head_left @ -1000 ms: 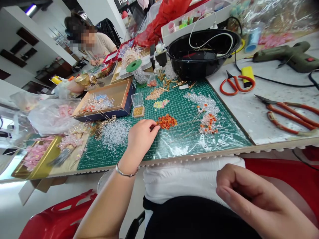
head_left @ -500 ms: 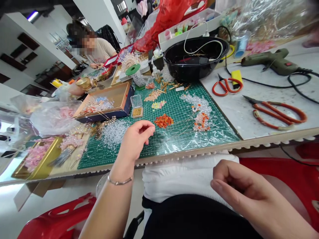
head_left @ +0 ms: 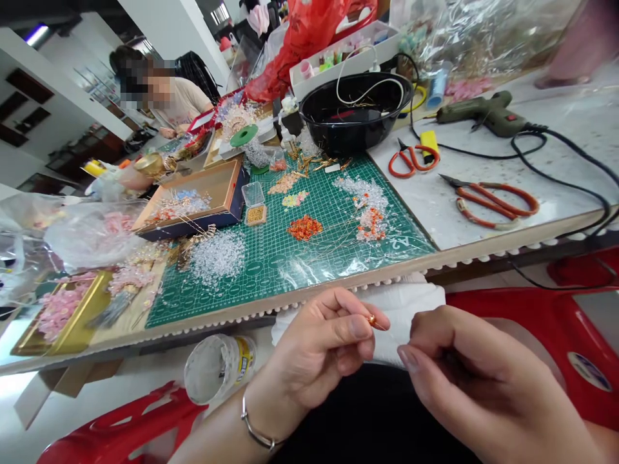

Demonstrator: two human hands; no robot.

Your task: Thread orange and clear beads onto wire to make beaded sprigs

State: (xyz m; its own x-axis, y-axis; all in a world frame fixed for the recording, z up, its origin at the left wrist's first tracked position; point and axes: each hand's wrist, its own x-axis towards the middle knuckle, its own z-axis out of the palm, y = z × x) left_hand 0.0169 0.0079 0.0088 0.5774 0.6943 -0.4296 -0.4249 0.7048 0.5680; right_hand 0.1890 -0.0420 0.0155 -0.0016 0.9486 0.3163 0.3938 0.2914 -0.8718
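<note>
My left hand [head_left: 324, 345] is in front of my lap, below the table edge, with thumb and forefinger pinched on a small orange bead [head_left: 371, 319]. My right hand [head_left: 464, 374] sits just to its right, fingers curled and pinched together; a very thin wire seems to run between the two hands, too fine to be sure. On the green cutting mat [head_left: 271, 258] lie a pile of orange beads [head_left: 304, 227], a heap of clear beads [head_left: 216, 256] and a mixed clear and orange cluster [head_left: 370, 222].
A black bowl [head_left: 355, 119] with cables, orange scissors [head_left: 411, 160], orange pliers [head_left: 493, 201] and a green glue gun [head_left: 481, 113] lie on the white top. A brown box [head_left: 213, 193] and gold tray [head_left: 72, 322] sit left. Another person [head_left: 164, 93] works beyond. Red stools flank me.
My left hand left the orange bead pile, drew back off the mat and came down beside my right hand, now pinching one bead. The view shifted slightly downward.
</note>
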